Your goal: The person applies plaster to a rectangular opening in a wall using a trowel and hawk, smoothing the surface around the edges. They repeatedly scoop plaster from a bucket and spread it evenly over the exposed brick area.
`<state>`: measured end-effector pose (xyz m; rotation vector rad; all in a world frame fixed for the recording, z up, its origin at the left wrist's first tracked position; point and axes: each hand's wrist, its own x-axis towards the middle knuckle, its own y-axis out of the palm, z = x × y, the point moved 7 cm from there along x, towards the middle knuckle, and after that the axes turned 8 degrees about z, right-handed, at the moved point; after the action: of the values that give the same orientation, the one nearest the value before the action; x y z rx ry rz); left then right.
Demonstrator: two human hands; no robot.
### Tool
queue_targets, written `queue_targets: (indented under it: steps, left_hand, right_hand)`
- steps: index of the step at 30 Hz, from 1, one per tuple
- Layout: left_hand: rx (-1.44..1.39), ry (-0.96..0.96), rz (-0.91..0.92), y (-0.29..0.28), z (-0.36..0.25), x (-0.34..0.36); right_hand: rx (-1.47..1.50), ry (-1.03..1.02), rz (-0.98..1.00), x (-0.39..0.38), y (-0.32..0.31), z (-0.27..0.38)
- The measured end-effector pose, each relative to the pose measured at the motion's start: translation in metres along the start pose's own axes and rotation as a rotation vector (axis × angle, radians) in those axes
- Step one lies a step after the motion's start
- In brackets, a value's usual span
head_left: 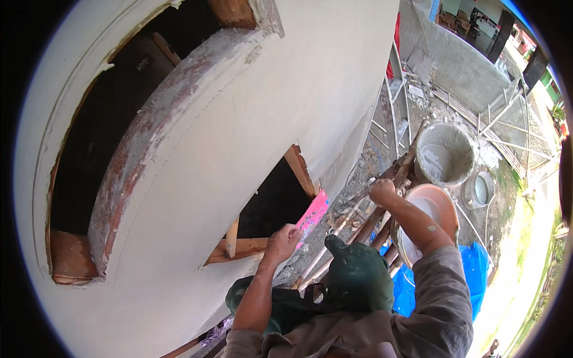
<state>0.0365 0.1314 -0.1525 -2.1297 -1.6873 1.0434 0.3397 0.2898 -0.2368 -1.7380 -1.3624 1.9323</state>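
My left hand (283, 243) is closed beside the white wall (197, 173), with its fingers round the near end of a flat pink piece (314, 210) flecked with pale and dark spots. That piece slants away along the wall, past the lower corner of a wood-edged opening (271, 200). My right hand (382, 192) makes a fist over the wooden poles (377, 224). Whatever it grips, if anything, is hidden. Under my right forearm stands an orange-pink bucket (450, 209) with whitish material inside. Just beyond is a larger grey bucket (471, 160) holding a pale grey mix.
A larger wall opening with a rough ledge (140, 140) lies at left. A smaller pale bucket (477, 190) stands right of the others. Blue sheeting (476, 274) lies below. A ladder (399, 98) and metal frames (507, 122) stand farther off, amid rubble. Dark green material (361, 277) bulges below my hands.
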Motion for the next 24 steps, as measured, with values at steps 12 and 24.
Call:
queue_targets:
  steps: [12, 24]
  left_hand:
    - [-0.011, -0.071, 0.032, -0.003, 0.006, -0.008]
    - [-0.026, 0.901, -0.638, -0.174, -0.335, 0.012]
  right_hand:
    - [-0.211, -0.356, 0.408, -0.046, 0.030, 0.014]
    - [1.482, -0.633, -0.991, -0.225, -0.235, -0.003]
